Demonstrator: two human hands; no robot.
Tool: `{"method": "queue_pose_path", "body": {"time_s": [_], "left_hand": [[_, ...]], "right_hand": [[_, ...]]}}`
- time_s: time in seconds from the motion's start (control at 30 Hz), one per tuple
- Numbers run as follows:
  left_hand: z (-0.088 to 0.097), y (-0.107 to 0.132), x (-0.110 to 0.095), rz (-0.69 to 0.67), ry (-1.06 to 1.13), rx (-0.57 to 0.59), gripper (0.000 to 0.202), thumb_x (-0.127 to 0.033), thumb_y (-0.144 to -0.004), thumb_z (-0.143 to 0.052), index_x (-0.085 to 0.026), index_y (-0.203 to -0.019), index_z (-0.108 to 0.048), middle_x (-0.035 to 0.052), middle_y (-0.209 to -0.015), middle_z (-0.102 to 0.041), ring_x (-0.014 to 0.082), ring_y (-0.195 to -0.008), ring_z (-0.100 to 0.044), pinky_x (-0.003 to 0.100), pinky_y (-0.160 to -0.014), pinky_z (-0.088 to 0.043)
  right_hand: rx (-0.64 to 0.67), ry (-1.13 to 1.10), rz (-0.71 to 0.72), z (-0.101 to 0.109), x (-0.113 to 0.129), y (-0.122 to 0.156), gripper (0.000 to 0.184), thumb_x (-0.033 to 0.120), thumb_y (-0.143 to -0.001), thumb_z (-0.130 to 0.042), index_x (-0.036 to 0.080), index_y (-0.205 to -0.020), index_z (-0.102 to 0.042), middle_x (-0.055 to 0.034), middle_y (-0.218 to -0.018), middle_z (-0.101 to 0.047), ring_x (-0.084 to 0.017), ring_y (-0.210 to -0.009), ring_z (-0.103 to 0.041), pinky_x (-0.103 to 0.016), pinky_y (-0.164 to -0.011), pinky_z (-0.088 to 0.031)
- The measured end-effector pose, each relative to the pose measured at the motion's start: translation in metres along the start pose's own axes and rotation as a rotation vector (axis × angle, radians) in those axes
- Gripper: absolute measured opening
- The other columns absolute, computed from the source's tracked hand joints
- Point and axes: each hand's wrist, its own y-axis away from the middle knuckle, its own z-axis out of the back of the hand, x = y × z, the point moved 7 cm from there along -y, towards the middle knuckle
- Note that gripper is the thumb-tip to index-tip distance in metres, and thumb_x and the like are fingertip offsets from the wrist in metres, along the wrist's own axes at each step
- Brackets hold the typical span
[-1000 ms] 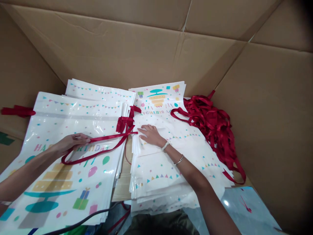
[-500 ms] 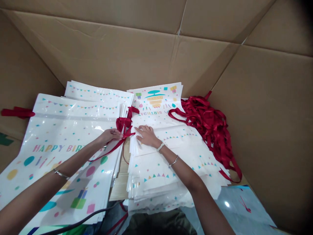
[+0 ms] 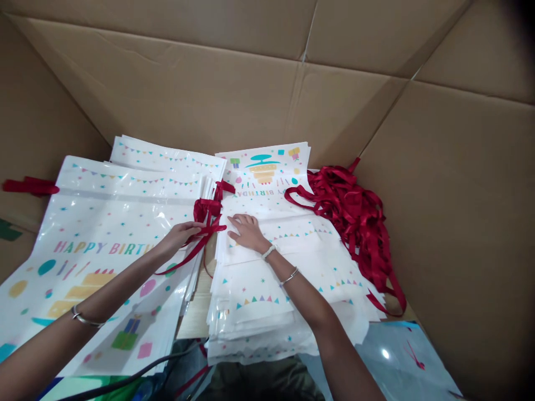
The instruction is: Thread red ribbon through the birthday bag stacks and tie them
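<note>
My left hand (image 3: pixel 186 231) pinches a red ribbon (image 3: pixel 213 229) at the inner edge of the left stack. The ribbon's tip points toward the right stack, and its tail hangs down to the left. My right hand (image 3: pixel 247 231) lies on the right stack of white printed plastic sheets (image 3: pixel 301 262), fingers apart, close to the ribbon's tip but not touching it. Beneath my left arm is the left stack of white sheets (image 3: pixel 117 217), printed with "HAPPY BIRTHDAY" lettering, partly covered. Red ribbon loops (image 3: pixel 208 209) stick out beyond my left fingers.
A tangled heap of red ribbons (image 3: pixel 355 206) lies right of the right stack. Cardboard walls (image 3: pixel 188 89) enclose the back and sides. Another red ribbon (image 3: pixel 31 186) juts from the left stack's far side. A dark cable (image 3: pixel 137 374) crosses at the front.
The whole view has shifted slightly. My left forearm has swung a little, while the hand keeps its pinch on the ribbon. My right hand stays flat on the right stack.
</note>
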Motion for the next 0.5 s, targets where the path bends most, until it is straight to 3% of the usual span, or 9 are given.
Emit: {"method": "queue_pose_path", "body": {"time_s": [0.13,0.23,0.37,0.5], "left_hand": [[-0.009,0.013,-0.001,0.017,0.056,0.008,0.055,-0.039,-0.057,-0.087,-0.014,-0.105,-0.076,0.0119,-0.101,-0.079,0.0269,-0.099,-0.071,0.035,-0.088,-0.053],[-0.016,0.021,-0.005,-0.004,-0.062,0.014,0.064,-0.049,-0.061,-0.085,-0.015,-0.115,-0.076,0.0115,-0.111,-0.078,0.0265,-0.100,-0.070,0.031,-0.079,-0.052],[-0.013,0.026,-0.008,-0.059,-0.231,-0.079,0.067,-0.057,-0.066,-0.079,-0.016,-0.119,-0.075,0.0096,-0.112,-0.078,0.0273,-0.100,-0.069,0.028,-0.069,-0.050],[-0.015,0.024,-0.007,-0.155,-0.205,-0.124,0.073,-0.059,-0.054,-0.089,-0.015,-0.110,-0.073,0.0097,-0.109,-0.079,0.0325,-0.109,-0.068,0.034,-0.085,-0.055]], "right_hand": [[-0.007,-0.005,0.005,-0.001,-0.001,0.000,0.056,0.045,-0.106,-0.052,0.025,-0.159,-0.046,-0.0089,-0.156,-0.047,-0.026,-0.144,-0.035,-0.045,-0.121,-0.022],[-0.027,-0.005,0.014,-0.002,-0.002,-0.001,0.055,0.047,-0.107,-0.051,0.026,-0.157,-0.047,-0.0088,-0.155,-0.048,-0.025,-0.144,-0.035,-0.045,-0.121,-0.022],[-0.024,-0.010,0.022,-0.003,-0.002,-0.003,0.056,0.049,-0.106,-0.051,0.026,-0.158,-0.045,-0.0087,-0.156,-0.047,-0.026,-0.144,-0.035,-0.046,-0.120,-0.024],[-0.001,-0.011,0.019,-0.003,-0.001,-0.004,0.057,0.049,-0.106,-0.050,0.026,-0.157,-0.045,-0.0080,-0.157,-0.046,-0.027,-0.143,-0.034,-0.048,-0.120,-0.025]]}}
